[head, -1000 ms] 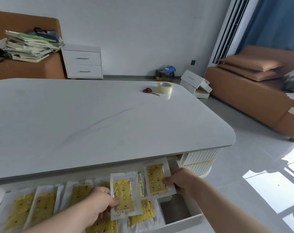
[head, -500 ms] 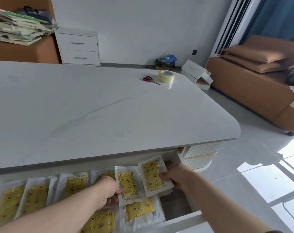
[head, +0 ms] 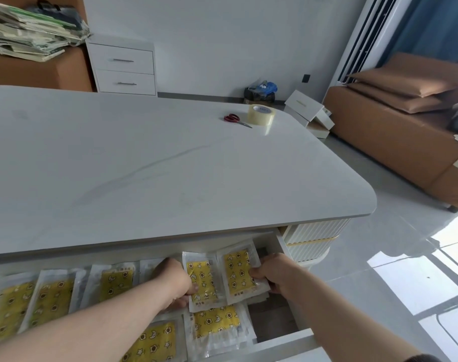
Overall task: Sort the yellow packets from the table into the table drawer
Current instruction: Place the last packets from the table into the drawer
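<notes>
The table drawer (head: 280, 344) is pulled out below the white tabletop (head: 144, 165) and holds several yellow packets in clear wrappers. My left hand (head: 174, 282) pinches the left edge of one yellow packet (head: 201, 280) over the drawer. My right hand (head: 271, 273) grips the right edge of a second yellow packet (head: 239, 273) beside it, near the drawer's back right corner. Both packets overlap others lying below. More packets (head: 50, 299) lie in a row to the left, partly hidden by my left forearm.
Red scissors (head: 235, 119) and a tape roll (head: 261, 114) lie at the table's far right. A white cabinet (head: 122, 66) and stacked papers (head: 31, 35) stand behind. A brown sofa (head: 405, 121) stands on the right, and white boxes (head: 307, 111) sit on the floor.
Both hands have moved the two packets further back and lower into the drawer, toward its back right corner. The camera has tilted down slightly.
</notes>
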A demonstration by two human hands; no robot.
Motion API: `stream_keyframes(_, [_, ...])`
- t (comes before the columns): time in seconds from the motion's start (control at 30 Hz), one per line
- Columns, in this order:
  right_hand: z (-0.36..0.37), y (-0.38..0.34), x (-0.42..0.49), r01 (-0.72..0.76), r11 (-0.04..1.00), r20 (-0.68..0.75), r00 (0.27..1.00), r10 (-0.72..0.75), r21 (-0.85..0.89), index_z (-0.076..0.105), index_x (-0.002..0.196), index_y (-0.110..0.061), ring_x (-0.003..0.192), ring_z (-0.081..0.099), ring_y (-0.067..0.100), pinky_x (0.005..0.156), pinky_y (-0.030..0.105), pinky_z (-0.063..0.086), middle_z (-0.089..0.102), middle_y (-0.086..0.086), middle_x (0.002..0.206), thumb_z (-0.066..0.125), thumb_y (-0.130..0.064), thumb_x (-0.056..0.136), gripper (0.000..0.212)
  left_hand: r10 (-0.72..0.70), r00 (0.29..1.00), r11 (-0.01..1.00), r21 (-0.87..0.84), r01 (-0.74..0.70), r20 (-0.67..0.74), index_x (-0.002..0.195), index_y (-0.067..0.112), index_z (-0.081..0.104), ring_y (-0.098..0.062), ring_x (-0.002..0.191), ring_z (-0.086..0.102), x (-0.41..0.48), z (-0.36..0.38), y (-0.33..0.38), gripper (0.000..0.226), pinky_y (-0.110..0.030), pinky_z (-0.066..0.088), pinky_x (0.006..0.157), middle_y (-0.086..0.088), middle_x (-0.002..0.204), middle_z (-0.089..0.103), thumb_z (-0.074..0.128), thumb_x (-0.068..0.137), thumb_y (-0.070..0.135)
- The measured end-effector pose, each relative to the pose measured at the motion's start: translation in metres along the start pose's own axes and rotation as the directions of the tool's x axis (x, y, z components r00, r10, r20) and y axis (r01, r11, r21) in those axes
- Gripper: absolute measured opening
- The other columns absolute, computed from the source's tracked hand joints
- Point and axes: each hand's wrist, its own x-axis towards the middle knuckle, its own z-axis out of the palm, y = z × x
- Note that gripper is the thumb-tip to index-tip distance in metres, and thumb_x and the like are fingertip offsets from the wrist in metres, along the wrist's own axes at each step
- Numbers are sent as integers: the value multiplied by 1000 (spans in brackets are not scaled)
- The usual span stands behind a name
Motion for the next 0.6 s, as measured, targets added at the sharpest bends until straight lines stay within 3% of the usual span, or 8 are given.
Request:
stream_keyframes(0.2, [0,-1,0,18,1000,3,1000,-18,1,68,101,-11,90,73,24,85,46,60,76,9,92,79,-12,79,24,25,999,982,186,-19,-31,94,4,64,-11,42,56,-9,1,3,31,-19,44,39,-4,66,66,79,81,27])
stream_keyframes(0.3, [-2,-1,-2,20,1000,3,1000,-20,-3,67,101,-12,89,73,23,83,43,61,75,9,94,77,-11,81,23,255,954,901,397,-175,-160,86,14,62,-10,54,61,-14,-3,-4,32,-23,46,47,2,69,66,76,80,42])
stream_keyframes(0.37, [-1,-1,-2,11,1000,-5,1000,-11,-18,67,97,-13,90,73,24,83,43,61,75,9,95,77,-12,82,19,439,884,815,484,-319,-157,82,18,61,-9,63,61,-16,-6,-13,30,-26,50,59,5,74,64,71,83,47])
stream_keyframes(0.43, [0,-2,-1,-2,999,-13,1000,2,-33,67,96,-14,92,72,26,85,45,60,74,9,97,77,-13,81,18,607,794,664,575,-477,-43,91,20,66,-11,86,61,-17,-6,-19,27,-30,53,83,8,93,65,66,87,47])
stream_keyframes(0.5, [1,-4,-2,-37,999,-22,999,37,-31,67,98,-11,95,71,28,86,46,59,74,11,99,78,-13,79,22,677,729,528,621,-579,104,118,26,65,-14,119,52,-16,-4,-22,32,-35,37,111,9,128,58,61,91,42])
stream_keyframes(0.53, [1,-5,-1,-57,998,-23,998,56,-29,67,100,-9,95,71,29,86,47,59,74,12,99,79,-12,78,25,673,723,494,632,-597,157,131,28,58,-16,133,43,-15,-2,-22,39,-35,25,119,9,143,49,58,94,39])
stream_keyframes(0.6, [2,-4,1,-87,996,4,996,88,-23,68,100,-8,94,71,30,85,48,59,74,13,99,81,-12,75,29,648,734,465,657,-593,203,142,29,48,-18,145,28,-12,-2,-21,47,-35,11,120,5,156,33,55,96,36])
